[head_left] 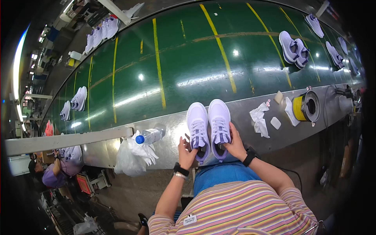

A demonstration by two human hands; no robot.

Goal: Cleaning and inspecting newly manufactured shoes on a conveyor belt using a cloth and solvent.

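A pair of lilac sneakers lies side by side on the metal ledge in front of me, toes pointing away. My left hand (187,152) is at the outer side of the left sneaker (197,122), its thumb at the collar and a finger raised a little off the upper. Around the heel half of the right sneaker (219,119) my right hand (234,144) is closed, with its fingers along the outer side and its thumb by the opening. White laces and dark purple trim show on both sneakers. The undersides of the sneakers are hidden.
Beyond the ledge runs a green conveyor belt (184,62) with yellow lines, carrying more sneakers (289,47). To the left are a bottle with a blue cap (150,136), a plastic bag (131,156) and a metal bar (70,141). Crumpled paper (259,118) and a yellow tape roll (299,108) lie right.
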